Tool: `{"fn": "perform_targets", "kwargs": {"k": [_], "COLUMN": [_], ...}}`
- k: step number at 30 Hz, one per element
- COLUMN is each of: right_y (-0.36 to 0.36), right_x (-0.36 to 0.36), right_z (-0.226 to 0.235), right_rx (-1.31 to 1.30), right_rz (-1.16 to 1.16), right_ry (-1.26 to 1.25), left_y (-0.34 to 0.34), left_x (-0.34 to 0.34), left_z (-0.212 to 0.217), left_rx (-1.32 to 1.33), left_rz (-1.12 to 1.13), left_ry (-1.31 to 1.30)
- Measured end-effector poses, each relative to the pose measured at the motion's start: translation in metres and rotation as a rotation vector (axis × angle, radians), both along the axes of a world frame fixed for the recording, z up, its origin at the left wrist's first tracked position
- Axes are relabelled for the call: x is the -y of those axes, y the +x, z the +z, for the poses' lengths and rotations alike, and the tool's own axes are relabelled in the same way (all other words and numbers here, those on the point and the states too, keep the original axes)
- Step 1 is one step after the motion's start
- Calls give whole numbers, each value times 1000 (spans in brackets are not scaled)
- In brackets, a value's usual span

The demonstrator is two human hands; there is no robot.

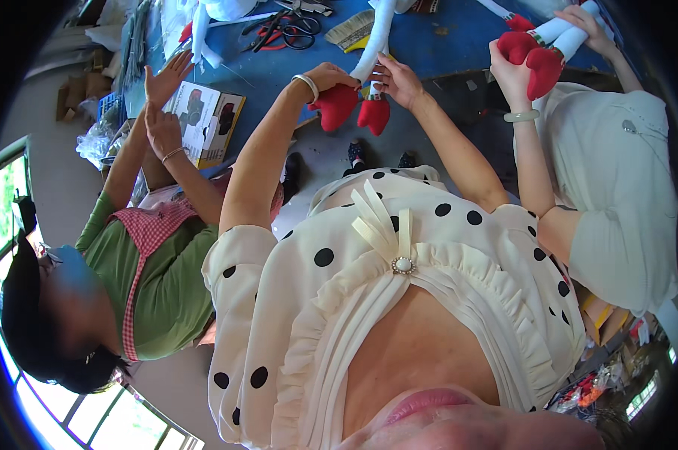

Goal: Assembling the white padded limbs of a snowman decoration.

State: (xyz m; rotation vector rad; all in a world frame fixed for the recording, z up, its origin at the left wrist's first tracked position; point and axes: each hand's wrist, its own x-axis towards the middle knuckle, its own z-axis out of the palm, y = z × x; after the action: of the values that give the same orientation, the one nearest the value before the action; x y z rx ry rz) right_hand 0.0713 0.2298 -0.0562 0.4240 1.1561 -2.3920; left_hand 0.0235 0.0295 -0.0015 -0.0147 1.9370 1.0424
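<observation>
Long stuffed white legs with red boot-shaped feet hang over the edge of the blue worktable. My left hand, with a pale bangle on the wrist, is closed around one leg just above its red boot. The other red boot dangles beside it, a white and green band above it. My right hand is at that second leg, its fingers apart and loosely bent, the tips close against the white cloth. Whether they touch it is hard to tell.
On the blue table lie black-handled scissors, red pliers and a brush. A co-worker at left raises both hands beside a printed box. At right, another person holds similar legs with red boots.
</observation>
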Motion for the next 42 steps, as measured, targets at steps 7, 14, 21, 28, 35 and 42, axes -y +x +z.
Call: {"fn": "perform_targets", "kwargs": {"k": [7, 14, 21, 28, 35, 42], "right_y": [-16, -19, -4, 21, 36, 44], "right_x": [9, 4, 5, 14, 22, 24], "right_z": [-6, -5, 12, 33, 51, 48], "right_rx": [25, 19, 2, -64, -161, -236], "right_rz": [-36, -32, -61, -34, 71, 185], "right_ry": [69, 19, -77, -91, -107, -50], "left_y": [6, 2, 25, 67, 107, 132], "left_x": [-1, 18, 26, 26, 31, 27], "left_z": [12, 5, 26, 37, 41, 37], "left_rx": [12, 177, 224, 250, 158, -34], "left_rz": [-16, 184, 200, 130, 231, 233], "left_ry": [43, 154, 328, 525, 562, 549]}}
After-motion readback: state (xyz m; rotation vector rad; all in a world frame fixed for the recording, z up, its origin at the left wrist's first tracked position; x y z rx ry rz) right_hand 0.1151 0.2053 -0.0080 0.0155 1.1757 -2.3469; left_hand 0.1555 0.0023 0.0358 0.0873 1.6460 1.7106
